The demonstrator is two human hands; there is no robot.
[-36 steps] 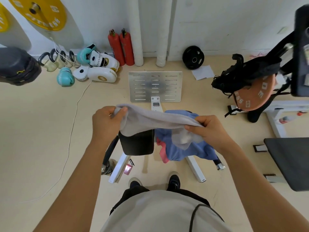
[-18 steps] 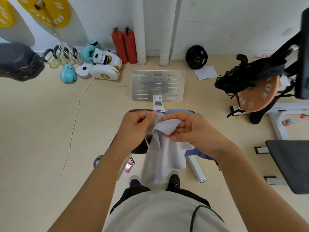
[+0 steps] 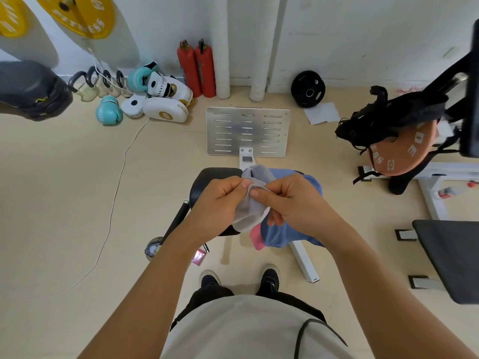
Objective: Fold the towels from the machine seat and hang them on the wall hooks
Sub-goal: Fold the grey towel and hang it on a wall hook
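A small grey towel (image 3: 250,212) is folded into a compact bundle between both hands, above the black machine seat (image 3: 207,177). My left hand (image 3: 220,203) grips its left side, thumb and fingers pinching the top edge. Pinching the same top edge from the right is my right hand (image 3: 290,200), so the two hands nearly touch. On the seat beneath lie a blue towel (image 3: 282,234) and a pink towel (image 3: 256,235), which peeks out at the blue one's lower left. No wall hooks are in view.
A slotted metal footplate (image 3: 247,132) lies beyond the seat. Boxing gloves and pads (image 3: 155,99), kettlebells (image 3: 98,84), two red extinguishers (image 3: 197,68) and a black weight plate (image 3: 308,88) line the wall. A bench pad (image 3: 451,257) and a plate-loaded frame (image 3: 404,149) stand right. A cable (image 3: 114,203) crosses the floor left.
The towel was stretched wide a second ago. My hands came together, it hung folded long, and now it is gathered shorter into a small bundle between them.
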